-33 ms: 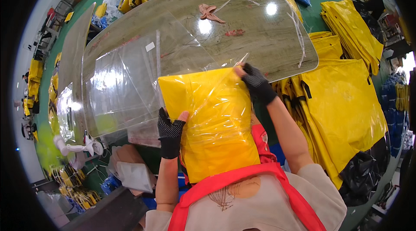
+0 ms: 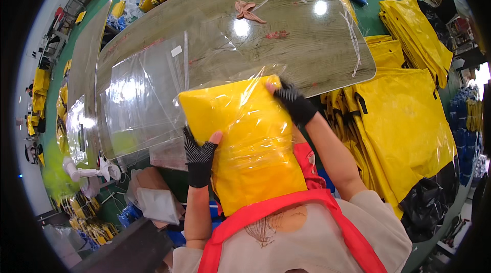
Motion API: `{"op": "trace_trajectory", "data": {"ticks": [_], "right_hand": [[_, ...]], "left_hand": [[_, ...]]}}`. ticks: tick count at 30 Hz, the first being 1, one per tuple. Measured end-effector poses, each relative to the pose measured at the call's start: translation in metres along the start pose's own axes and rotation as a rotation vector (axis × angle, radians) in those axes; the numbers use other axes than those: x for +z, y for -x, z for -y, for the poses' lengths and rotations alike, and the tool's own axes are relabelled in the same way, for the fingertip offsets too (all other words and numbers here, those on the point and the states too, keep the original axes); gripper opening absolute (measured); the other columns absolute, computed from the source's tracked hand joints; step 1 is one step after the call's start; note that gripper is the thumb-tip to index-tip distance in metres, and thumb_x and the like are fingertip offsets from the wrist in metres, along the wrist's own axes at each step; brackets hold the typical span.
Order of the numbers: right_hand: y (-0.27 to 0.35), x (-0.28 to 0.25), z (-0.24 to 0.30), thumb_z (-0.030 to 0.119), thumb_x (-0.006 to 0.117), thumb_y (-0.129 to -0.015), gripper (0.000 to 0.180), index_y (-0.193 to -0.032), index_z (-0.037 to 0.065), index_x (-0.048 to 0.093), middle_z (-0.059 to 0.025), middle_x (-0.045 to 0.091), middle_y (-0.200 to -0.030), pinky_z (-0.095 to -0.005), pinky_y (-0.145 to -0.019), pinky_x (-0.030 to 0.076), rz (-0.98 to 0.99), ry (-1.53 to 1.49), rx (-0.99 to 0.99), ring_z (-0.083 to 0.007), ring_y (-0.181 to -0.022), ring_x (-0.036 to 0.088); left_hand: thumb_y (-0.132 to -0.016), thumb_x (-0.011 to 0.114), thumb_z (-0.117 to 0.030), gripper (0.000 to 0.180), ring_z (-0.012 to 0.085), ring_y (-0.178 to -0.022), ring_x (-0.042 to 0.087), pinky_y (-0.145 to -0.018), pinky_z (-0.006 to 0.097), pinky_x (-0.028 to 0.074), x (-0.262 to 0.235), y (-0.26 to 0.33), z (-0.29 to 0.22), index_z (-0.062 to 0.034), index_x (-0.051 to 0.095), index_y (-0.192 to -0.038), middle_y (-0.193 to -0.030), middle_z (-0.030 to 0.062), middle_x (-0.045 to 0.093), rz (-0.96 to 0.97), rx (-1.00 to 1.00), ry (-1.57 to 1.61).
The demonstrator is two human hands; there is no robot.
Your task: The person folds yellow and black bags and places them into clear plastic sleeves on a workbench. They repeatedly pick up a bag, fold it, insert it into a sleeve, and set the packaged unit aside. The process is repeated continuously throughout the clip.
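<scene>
Gripping the yellow folded bundle (image 2: 258, 170) in the head view, the left hand (image 2: 199, 158) closes thumb and fingers on its left side while the right hand (image 2: 294, 101), slightly blurred, pinches its upper right corner, its far fingers hidden. The bundle, with clear film (image 2: 266, 71) over its upper part, tilts between the red apron (image 2: 307, 199) and the table's near edge, the spread grip probably keeping it flat. Clear sleeves (image 2: 140, 96) lie by the table's near left corner, apparently for easy reach.
</scene>
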State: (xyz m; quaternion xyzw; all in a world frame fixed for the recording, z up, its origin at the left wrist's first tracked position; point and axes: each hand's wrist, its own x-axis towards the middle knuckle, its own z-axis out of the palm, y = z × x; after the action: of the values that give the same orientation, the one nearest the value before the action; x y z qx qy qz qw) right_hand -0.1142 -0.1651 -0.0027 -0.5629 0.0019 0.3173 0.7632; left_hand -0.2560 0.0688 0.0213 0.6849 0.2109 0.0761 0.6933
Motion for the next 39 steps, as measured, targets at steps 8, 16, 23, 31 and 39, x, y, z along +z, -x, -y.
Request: {"op": "trace_trajectory", "data": {"ticks": [8, 16, 23, 31, 39], "right_hand": [[0.144, 0.018, -0.078, 0.038, 0.063, -0.086, 0.071, -0.138, 0.001, 0.031, -0.0109, 0.048, -0.130, -0.0297, -0.101, 0.034, 0.136, 0.043, -0.040, -0.0189, -0.124, 0.042], [0.158, 0.040, -0.062, 0.041, 0.075, -0.074, 0.042, -0.083, 0.002, 0.065, -0.0160, 0.057, -0.060, -0.0371, -0.052, 0.043, -0.210, 0.770, -0.011, -0.0272, -0.052, 0.057], [0.127, -0.003, -0.074, 0.028, 0.074, -0.078, 0.059, -0.123, 0.003, 0.047, -0.0092, 0.060, -0.109, -0.0278, -0.082, 0.047, -0.044, 0.171, -0.085, -0.0159, -0.098, 0.056], [0.202, -0.009, -0.070, 0.027, 0.085, -0.065, 0.108, -0.143, -0.002, 0.016, -0.0129, 0.035, -0.143, -0.0325, -0.109, 0.024, 0.186, 0.058, 0.102, -0.0197, -0.132, 0.031], [0.093, 0.032, 0.052, 0.019, 0.082, -0.067, 0.070, -0.121, 0.003, 0.041, -0.0087, 0.052, -0.118, -0.0326, -0.094, 0.041, -0.073, -0.199, -0.624, -0.0197, -0.110, 0.052]], "left_hand": [[-0.072, 0.079, -0.023, 0.073, 0.0227, -0.114, 0.050, -0.097, 0.036, 0.041, -0.063, 0.080, 0.054, -0.0047, 0.040, -0.130, -0.124, 0.0099, 0.053, 0.182, -0.237, 0.246], [-0.068, 0.082, -0.021, 0.077, 0.0234, -0.116, 0.050, -0.099, 0.037, 0.039, -0.068, 0.105, 0.063, -0.0039, 0.041, -0.131, -0.125, 0.0097, 0.053, 0.479, -0.397, -0.079], [-0.070, 0.079, -0.019, 0.071, 0.0229, -0.114, 0.051, -0.098, 0.037, 0.041, -0.054, 0.118, 0.060, -0.0058, 0.043, -0.130, -0.123, 0.0086, 0.054, 0.372, -0.524, 0.284], [-0.073, 0.077, -0.016, 0.066, 0.0220, -0.109, 0.052, -0.095, 0.036, 0.043, -0.037, 0.130, 0.052, -0.0073, 0.043, -0.130, -0.122, 0.0085, 0.053, 0.337, -0.280, 0.318], [-0.083, 0.067, -0.024, 0.030, 0.0264, -0.090, 0.060, -0.082, 0.039, 0.047, 0.051, 0.042, 0.067, -0.0039, 0.060, -0.103, -0.097, 0.0111, 0.063, 0.032, 0.661, -0.476]]}}
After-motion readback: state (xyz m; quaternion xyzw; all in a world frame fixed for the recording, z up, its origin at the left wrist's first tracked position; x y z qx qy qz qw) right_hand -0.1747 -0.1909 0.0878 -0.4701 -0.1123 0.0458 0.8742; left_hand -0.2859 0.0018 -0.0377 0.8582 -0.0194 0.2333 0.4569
